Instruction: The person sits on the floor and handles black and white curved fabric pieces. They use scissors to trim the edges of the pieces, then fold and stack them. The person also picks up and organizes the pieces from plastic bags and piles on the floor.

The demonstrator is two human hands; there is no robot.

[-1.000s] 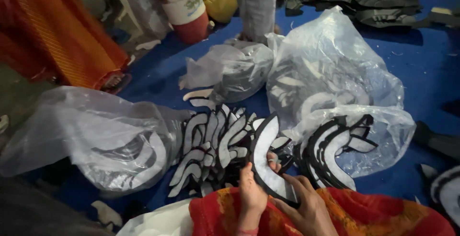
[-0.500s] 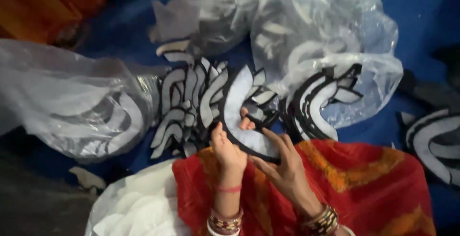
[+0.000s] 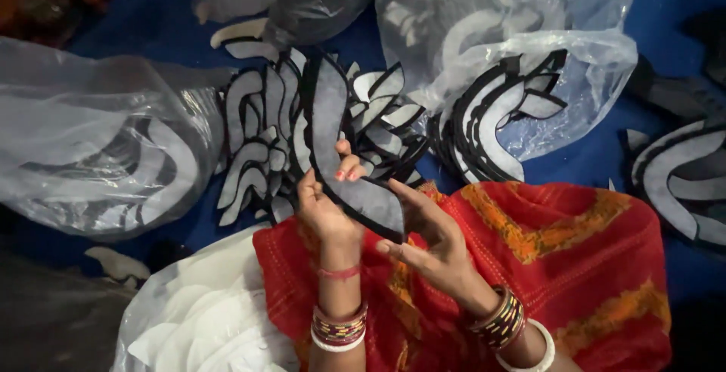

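A curved grey felt piece with a black edge (image 3: 340,160) is held above a red and orange cloth (image 3: 575,258), the left hand (image 3: 324,209) fingers pinching its middle, the right hand (image 3: 431,240) fingers spread under its lower end. Similar pieces (image 3: 265,137) and clear plastic bags (image 3: 91,153) lie around on the blue floor (image 3: 582,168).

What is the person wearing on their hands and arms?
Both forearms are bare, with no sleeves. The left hand has pink-painted fingernails, a thin red thread round the wrist and, lower down, a stack of red and gold bangles with a white one. The right hand has a stack of dark red and gold bangles and a thick white bangle behind them.
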